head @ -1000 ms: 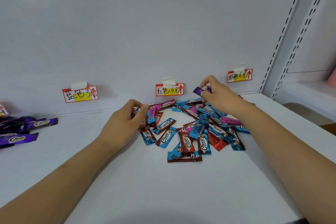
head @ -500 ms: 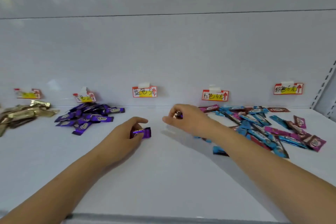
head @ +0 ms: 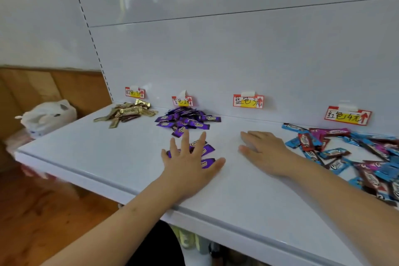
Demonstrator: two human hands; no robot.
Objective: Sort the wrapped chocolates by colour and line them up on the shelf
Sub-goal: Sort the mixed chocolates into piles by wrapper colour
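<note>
Purple chocolates point(head: 207, 150) lie under the flat, spread left hand point(head: 190, 164) on the shelf point(head: 103, 157).
Right hand point(head: 264, 150) rests open and empty beside it, mixed pile point(head: 345, 153) just beyond.

Left hand point(head: 187, 164) lies flat with fingers spread over a few loose purple-wrapped chocolates point(head: 207, 150) on the white shelf point(head: 108, 147); right hand point(head: 264, 150) rests palm down beside it, fingers straight. Behind lie a gold-wrapped pile point(head: 127, 111) and a purple-wrapped pile point(head: 186, 120), each below a red-and-yellow paper label point(head: 248, 101). A mixed heap of blue, red and pink wrappers point(head: 354, 157) lies at right.
</note>
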